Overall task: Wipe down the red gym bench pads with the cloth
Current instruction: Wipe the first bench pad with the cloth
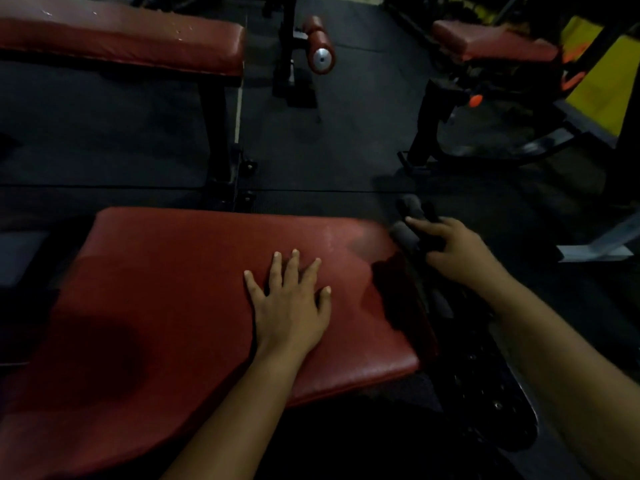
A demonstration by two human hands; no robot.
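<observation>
A dim gym is stretching out ahead, its dark rubber floor (346, 150) running between black-framed machines. In the foreground a wide red bench pad (173, 289) is filling the lower left of the view. The left hand (291, 306) is lying flat on its right half, palm down, fingers straight and spread, holding nothing. Just past the pad's right edge, the right hand (453, 247) is gripping a dark grey cloth (407, 233), fingers curling round it and the index finger reaching along its top; the cloth is hanging off the pad's far right corner, blurred in the low light. A second red pad (121, 39) is sitting at upper left, a red roller pad (320, 39) at top centre, and a third red pad (485, 41) at upper right beside a yellow panel (595, 88).
</observation>
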